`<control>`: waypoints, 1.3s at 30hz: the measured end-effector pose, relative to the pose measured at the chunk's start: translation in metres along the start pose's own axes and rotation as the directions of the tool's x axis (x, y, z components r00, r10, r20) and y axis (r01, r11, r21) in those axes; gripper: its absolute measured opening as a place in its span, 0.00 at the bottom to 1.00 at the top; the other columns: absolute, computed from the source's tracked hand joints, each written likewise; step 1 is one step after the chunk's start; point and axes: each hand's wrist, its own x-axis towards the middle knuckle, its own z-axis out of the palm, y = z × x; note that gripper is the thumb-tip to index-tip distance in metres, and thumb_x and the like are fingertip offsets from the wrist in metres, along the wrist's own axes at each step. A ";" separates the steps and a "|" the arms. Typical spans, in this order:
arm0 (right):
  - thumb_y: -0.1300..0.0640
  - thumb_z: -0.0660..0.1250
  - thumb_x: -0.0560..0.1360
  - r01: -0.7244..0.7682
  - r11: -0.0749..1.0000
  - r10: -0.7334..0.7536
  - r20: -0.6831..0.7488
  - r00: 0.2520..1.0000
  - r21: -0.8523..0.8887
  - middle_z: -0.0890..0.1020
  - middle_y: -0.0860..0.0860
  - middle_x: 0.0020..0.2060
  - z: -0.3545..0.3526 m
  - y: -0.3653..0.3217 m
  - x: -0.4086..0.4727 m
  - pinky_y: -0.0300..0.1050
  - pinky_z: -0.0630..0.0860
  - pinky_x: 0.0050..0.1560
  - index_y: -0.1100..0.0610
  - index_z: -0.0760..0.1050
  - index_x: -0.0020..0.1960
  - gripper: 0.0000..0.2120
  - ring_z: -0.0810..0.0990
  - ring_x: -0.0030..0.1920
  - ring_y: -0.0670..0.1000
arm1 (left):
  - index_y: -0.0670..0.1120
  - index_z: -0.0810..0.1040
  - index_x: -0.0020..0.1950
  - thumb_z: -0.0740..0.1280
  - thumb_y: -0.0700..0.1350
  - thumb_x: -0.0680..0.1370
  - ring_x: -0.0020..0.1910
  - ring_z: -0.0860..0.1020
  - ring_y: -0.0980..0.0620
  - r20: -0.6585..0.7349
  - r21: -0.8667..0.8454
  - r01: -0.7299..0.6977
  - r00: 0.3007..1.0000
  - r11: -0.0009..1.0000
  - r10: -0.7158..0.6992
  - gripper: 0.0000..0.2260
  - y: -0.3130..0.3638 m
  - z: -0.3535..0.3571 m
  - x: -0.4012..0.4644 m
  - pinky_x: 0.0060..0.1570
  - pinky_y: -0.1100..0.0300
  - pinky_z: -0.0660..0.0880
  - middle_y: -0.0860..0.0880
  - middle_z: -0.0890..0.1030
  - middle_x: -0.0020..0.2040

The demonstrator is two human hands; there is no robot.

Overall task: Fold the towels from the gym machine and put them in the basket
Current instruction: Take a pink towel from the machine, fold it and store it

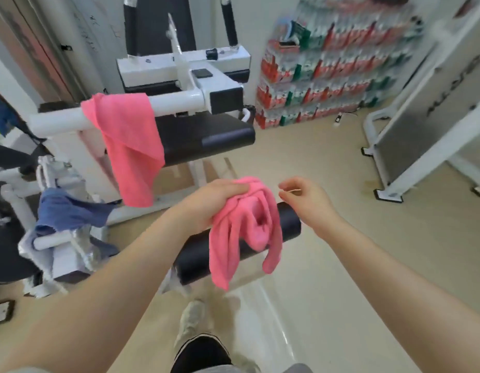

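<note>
A blue towel [69,211] is drooping over a low white bar at the far left, and a pink towel [128,146] is hanging long-side down from the gym machine [179,84]'s white arm. My left hand [214,197] is gripping a bunched pink cloth [244,232], which is trailing downward across the black roller [284,222]. My right hand [306,197] is hovering just beside it, fingers loosely curled, holding nothing I can make out.
</note>
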 end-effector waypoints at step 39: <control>0.55 0.65 0.75 0.140 0.948 -0.192 -0.164 0.968 -0.285 0.76 0.49 0.41 -0.543 0.222 0.502 0.41 0.68 0.42 0.55 0.76 0.43 0.04 0.74 0.43 0.48 | 0.44 0.67 0.60 0.65 0.49 0.74 0.47 0.76 0.46 0.076 0.985 -0.127 0.927 0.115 0.368 0.18 0.253 0.436 0.646 0.42 0.54 0.73 0.46 0.77 0.52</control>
